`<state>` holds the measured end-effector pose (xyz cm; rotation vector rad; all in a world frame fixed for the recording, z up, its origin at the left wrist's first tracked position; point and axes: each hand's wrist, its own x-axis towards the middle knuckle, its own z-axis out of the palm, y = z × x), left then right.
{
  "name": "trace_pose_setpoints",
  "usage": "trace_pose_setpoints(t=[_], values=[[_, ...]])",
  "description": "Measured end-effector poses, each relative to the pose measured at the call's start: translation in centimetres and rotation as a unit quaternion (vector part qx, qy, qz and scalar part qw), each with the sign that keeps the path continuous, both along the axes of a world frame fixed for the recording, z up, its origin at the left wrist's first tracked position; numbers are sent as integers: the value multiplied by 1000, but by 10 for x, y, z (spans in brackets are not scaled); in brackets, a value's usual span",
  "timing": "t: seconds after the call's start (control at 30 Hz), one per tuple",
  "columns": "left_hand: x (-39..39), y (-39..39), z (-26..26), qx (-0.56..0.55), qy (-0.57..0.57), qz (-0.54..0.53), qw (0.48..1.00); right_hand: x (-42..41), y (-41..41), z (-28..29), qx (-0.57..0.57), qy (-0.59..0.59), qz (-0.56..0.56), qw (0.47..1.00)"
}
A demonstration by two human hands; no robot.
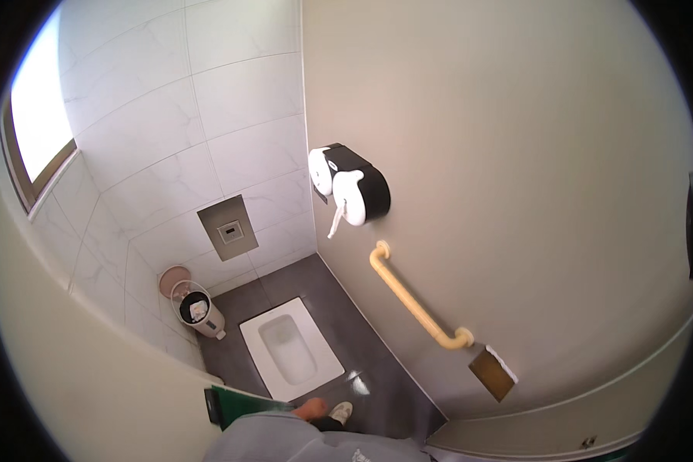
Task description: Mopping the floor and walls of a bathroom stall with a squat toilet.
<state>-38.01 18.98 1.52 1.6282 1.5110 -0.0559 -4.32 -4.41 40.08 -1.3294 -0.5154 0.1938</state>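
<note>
A hand (310, 409), apparently my left, reaches out past a grey sleeve at the bottom, beside a light shoe (341, 413). Its fingers are too unclear to tell whether it holds anything. Along the sleeve lies a green surface (245, 404) with a black fitting at its left end. My right hand is out of view. Just beyond the visible hand, a white squat toilet (329, 369) is set in the dark tiled floor. Left of it stands a light pedal bin (211, 323) with its lid raised and crumpled paper inside.
On the right partition are a double toilet paper dispenser (375, 193) with paper hanging down, a yellow grab bar (410, 300) and a brown holder (491, 375) with a white edge. A metal flush plate (222, 216) is in the tiled wall. A window (40, 110) is at upper left.
</note>
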Motion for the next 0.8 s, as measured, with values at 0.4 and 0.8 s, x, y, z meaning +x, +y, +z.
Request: trace_pose_setpoints(t=[0.4, 0.8], values=[[-115, -48, -110, -96, -57, 219, 969, -31, 142, 20, -133, -4, 142, 981], [-144, -41, -39, -143, -131, 409, 892, -20, 185, -10, 2, -60, 316, 947]])
